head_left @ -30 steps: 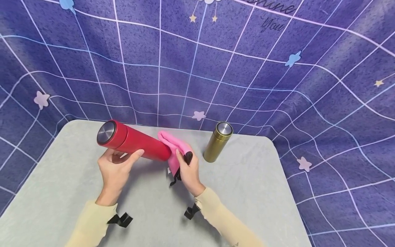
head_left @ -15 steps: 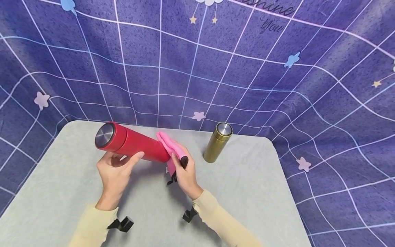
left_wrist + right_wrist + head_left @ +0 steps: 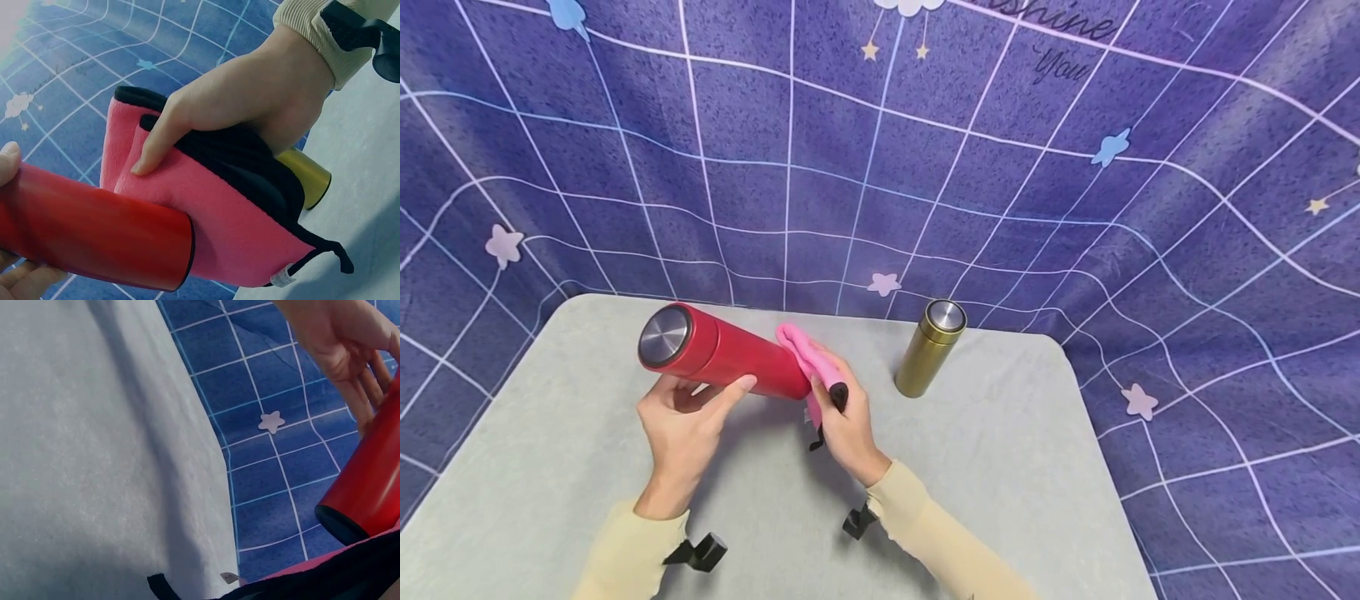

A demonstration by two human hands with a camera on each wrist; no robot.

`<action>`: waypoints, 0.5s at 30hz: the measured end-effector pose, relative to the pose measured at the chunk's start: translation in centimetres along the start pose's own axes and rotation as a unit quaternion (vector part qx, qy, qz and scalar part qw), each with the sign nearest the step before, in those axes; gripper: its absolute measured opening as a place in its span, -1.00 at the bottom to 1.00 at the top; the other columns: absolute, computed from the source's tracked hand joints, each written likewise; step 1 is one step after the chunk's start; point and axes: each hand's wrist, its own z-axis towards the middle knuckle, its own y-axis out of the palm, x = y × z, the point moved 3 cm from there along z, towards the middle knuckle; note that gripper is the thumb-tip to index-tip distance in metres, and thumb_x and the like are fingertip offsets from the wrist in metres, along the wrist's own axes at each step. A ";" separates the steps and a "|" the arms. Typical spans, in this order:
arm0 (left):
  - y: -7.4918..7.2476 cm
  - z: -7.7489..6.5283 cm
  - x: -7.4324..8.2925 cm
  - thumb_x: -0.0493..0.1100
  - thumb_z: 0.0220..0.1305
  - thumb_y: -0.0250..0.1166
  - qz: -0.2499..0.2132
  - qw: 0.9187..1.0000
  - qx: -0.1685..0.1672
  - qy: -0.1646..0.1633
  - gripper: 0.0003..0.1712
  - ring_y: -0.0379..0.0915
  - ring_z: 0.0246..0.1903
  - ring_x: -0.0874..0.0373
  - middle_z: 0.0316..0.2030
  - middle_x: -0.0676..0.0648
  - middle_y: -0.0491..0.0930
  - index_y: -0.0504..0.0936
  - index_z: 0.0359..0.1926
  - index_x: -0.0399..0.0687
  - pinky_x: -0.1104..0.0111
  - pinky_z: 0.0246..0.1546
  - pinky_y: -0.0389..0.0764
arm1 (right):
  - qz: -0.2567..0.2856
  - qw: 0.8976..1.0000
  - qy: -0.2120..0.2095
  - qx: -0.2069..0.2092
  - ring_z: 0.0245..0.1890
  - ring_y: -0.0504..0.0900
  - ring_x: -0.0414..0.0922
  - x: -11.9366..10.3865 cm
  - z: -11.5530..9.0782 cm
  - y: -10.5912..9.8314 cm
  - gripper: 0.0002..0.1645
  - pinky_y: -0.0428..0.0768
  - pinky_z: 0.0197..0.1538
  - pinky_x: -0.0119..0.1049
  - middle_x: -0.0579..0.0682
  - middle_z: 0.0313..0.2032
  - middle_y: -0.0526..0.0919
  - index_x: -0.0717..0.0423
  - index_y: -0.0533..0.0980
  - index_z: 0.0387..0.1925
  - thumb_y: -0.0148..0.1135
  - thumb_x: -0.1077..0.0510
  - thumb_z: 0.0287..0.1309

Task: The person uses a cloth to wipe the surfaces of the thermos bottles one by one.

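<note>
My left hand (image 3: 681, 429) grips a red thermos flask (image 3: 737, 350) around its middle, thumb on the near side. The flask is held tilted above the table, its steel-topped lid toward the upper left and its dark-rimmed base toward the right. In my right hand (image 3: 846, 421) is a folded pink cloth (image 3: 212, 219) with black edging, a small white tag and a black loop at one corner. The cloth lies against the flask's side near the base, seen best in the left wrist view. The right fingers are mostly hidden behind the cloth.
A smaller gold-green thermos flask (image 3: 928, 350) stands upright on the grey table (image 3: 1015, 467), right of my right hand. Behind the table hangs a purple-blue curtain (image 3: 820, 125) with grid lines and stars. Black camera mounts (image 3: 700, 552) jut from both wrists.
The right hand and cloth have slid slightly left along the flask, and the cloth's fold has turned. The flask's lid end has dipped a little, showing more of its steel top.
</note>
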 end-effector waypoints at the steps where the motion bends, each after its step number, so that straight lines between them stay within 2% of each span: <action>1: 0.0 0.0 0.1 -0.57 -0.07 0.63 0.005 1.000 -0.001 0.001 -0.42 0.78 -0.27 0.14 -0.25 -0.07 0.82 0.76 0.07 -0.36 0.41 -0.05 0.78 | 0.002 1.000 0.000 0.000 -0.09 0.72 -0.11 0.0 0.0 0.0 -0.48 0.71 0.03 -0.34 0.08 0.42 0.56 0.15 0.50 0.46 0.17 0.34 0.55; 4: 0.2 -0.1 0.3 -0.57 -0.08 0.63 0.014 1.000 -0.002 0.005 -0.40 0.78 -0.26 0.13 -0.23 -0.07 0.83 0.77 0.08 -0.33 0.41 -0.04 0.77 | 0.003 1.000 0.009 0.016 0.31 0.60 -0.05 0.0 0.2 0.0 -0.51 0.55 0.40 -0.26 0.02 0.36 0.62 0.12 0.55 0.42 0.20 0.32 0.54; 5: 0.2 -0.1 0.3 -0.57 -0.08 0.64 0.018 1.000 -0.001 0.006 -0.40 0.79 -0.26 0.14 -0.23 -0.06 0.83 0.77 0.07 -0.32 0.42 -0.05 0.77 | 0.003 1.000 0.010 0.019 0.36 0.58 -0.04 0.0 0.3 0.0 -0.52 0.50 0.46 -0.24 0.01 0.35 0.64 0.11 0.56 0.41 0.20 0.31 0.54; 8: 0.5 -0.2 0.5 -0.57 -0.09 0.64 0.021 1.000 -0.005 0.009 -0.39 0.79 -0.26 0.15 -0.22 -0.05 0.82 0.76 0.08 -0.35 0.44 -0.05 0.77 | 0.026 0.999 0.013 0.026 0.37 0.58 0.00 0.1 0.6 0.0 -0.55 0.49 0.48 -0.22 0.01 0.32 0.67 0.11 0.58 0.38 0.17 0.31 0.56; 12: 1.0 -0.3 0.7 -0.57 -0.08 0.64 0.018 1.000 -0.016 0.007 -0.38 0.79 -0.24 0.15 -0.21 -0.04 0.82 0.75 0.09 -0.35 0.44 -0.05 0.77 | 0.085 0.996 0.012 0.013 0.43 0.55 0.07 0.3 1.2 0.1 -0.54 0.44 0.53 -0.14 0.10 0.33 0.66 0.14 0.56 0.41 0.03 0.30 0.63; 15: 1.2 -0.4 0.6 -0.59 -0.09 0.63 0.010 1.000 -0.021 0.006 -0.38 0.79 -0.25 0.15 -0.21 -0.03 0.82 0.75 0.09 -0.35 0.42 -0.04 0.77 | 0.109 0.991 0.063 0.044 0.35 0.63 0.01 0.6 1.2 -0.1 -0.57 0.51 0.47 -0.18 0.10 0.26 0.72 0.13 0.58 0.37 0.03 0.22 0.64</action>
